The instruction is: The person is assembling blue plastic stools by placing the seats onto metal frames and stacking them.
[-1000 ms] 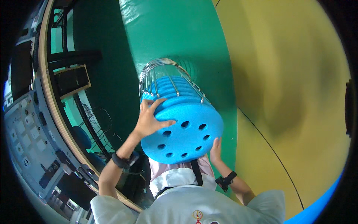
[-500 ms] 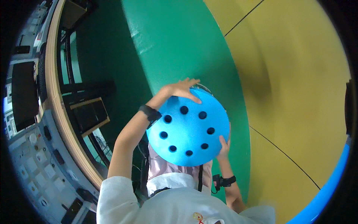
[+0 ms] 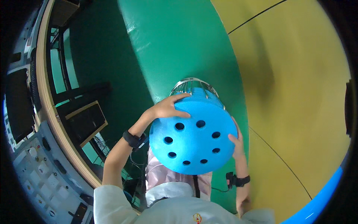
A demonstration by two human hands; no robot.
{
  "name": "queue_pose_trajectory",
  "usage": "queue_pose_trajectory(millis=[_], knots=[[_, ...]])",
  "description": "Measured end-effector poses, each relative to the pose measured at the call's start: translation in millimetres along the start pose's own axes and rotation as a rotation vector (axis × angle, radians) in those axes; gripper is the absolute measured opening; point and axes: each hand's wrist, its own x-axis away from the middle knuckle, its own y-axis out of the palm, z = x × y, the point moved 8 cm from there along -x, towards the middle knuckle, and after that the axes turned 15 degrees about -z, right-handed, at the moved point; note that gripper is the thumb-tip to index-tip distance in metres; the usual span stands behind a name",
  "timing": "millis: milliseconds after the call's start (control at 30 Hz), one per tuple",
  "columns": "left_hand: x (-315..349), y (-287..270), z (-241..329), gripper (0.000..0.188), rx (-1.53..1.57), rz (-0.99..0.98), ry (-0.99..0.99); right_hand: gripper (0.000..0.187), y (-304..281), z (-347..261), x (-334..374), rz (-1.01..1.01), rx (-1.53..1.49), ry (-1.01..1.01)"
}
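A bright blue helmet (image 3: pixel 192 143) with a ring of round holes in its top is held in front of my body. At its far edge a wire face cage (image 3: pixel 195 80) sticks out. My left hand (image 3: pixel 166 109) grips the helmet's far left side, thumb laid on the shell and fingers toward the cage. Around the right side of the helmet curls my right hand (image 3: pixel 238 143), its thumb on the edge and the other fingers partly hidden behind. Each wrist carries a black band. The inside of the helmet is hidden from me.
Along the left runs a table with a pale wooden edge (image 3: pixel 43 80), holding a dark screen (image 3: pixel 19 104) and small parts. Beneath it stand a dark wood-edged box (image 3: pixel 86 122) and cables. The floor is a green strip (image 3: pixel 171 44) beside yellow (image 3: pixel 294 93). A blue curved edge (image 3: pixel 320 203) shows at lower right.
The helmet has tilted and shifted slightly right and nearer, bringing its wire cage into view at the far side. My left hand has moved nearer and left, my right hand slightly right.
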Motion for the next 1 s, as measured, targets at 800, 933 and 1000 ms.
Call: queue_pose_trajectory(millis=[800,933,1000], knots=[[192.0,91.7,-90.2,0.074,0.967,1.346,0.393,0.066,351.7,-108.1,-224.7,-1.246,1.366,0.314],[179.4,120.7,-97.2,0.067,1.267,1.6,0.399,0.065,367.5,-67.8,-244.7,-1.434,1.259,0.484],[159.1,133.1,-114.6,0.066,1.5,1.685,0.503,0.062,366.1,-46.0,-246.1,-1.459,1.239,0.455]])
